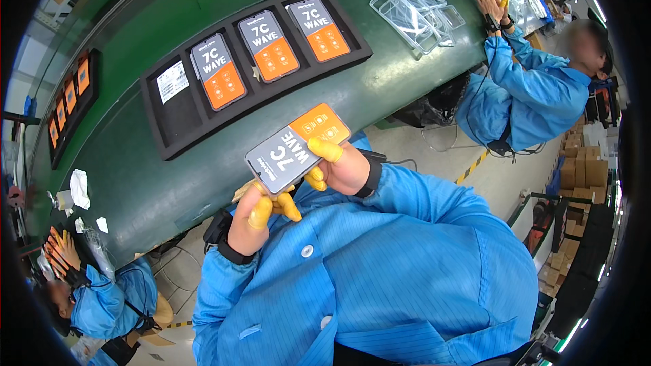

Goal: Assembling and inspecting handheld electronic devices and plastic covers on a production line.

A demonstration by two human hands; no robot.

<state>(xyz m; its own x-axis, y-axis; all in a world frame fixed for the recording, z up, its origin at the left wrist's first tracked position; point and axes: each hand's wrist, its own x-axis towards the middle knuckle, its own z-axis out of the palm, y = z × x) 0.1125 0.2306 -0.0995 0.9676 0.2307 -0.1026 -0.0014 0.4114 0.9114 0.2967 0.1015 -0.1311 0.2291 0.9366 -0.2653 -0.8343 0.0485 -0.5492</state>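
Note:
A smartphone (297, 149) with a grey and orange printed film on its front lies tilted between my two hands, above the near edge of the green bench. My right hand (342, 166) grips its right side, the thumb on the orange part and the fingers curled beneath. At its lower left end, my left hand (254, 215) pinches the edge with bent fingers. Yellow finger cots cover fingertips on both hands. Beyond the phone, a black foam tray (254, 98) bears three similar phones, one of them here (218, 71). A white printed label (172, 83) shows in its leftmost compartment.
Clear plastic cases (413, 10) are piled on the green bench (380, 85) at the far right. Another tray of phones (69, 105) stands far left. White paper scraps (79, 190) lie nearer. Co-workers in blue sit at right (522, 88) and left (112, 301).

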